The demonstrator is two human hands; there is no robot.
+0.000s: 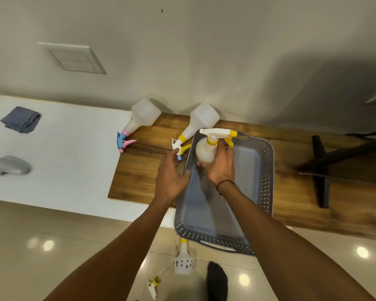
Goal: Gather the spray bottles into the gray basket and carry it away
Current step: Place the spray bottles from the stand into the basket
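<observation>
The gray basket (266, 179) with a perforated rim rests on the wooden table, its near end overhanging the edge. My right hand (220, 166) grips a white spray bottle with a yellow trigger (206, 148), held upright over the basket's far left corner. My left hand (172, 174) hovers open beside the basket's left rim, holding nothing. A second yellow-trigger bottle (201, 121) lies on the table behind the basket. Further left lies a white bottle with a pink and blue trigger (141, 116). A small patterned bottle (183, 260) and a loose yellow sprayer head (153, 286) lie on the floor.
The wooden table (143, 170) adjoins a white surface (74, 153) on the left, which carries a folded blue cloth (21, 119) and a gray object (9, 165). A black stand (321, 170) lies on the table's right. A wall rises close behind. A dark foot (217, 281) shows below.
</observation>
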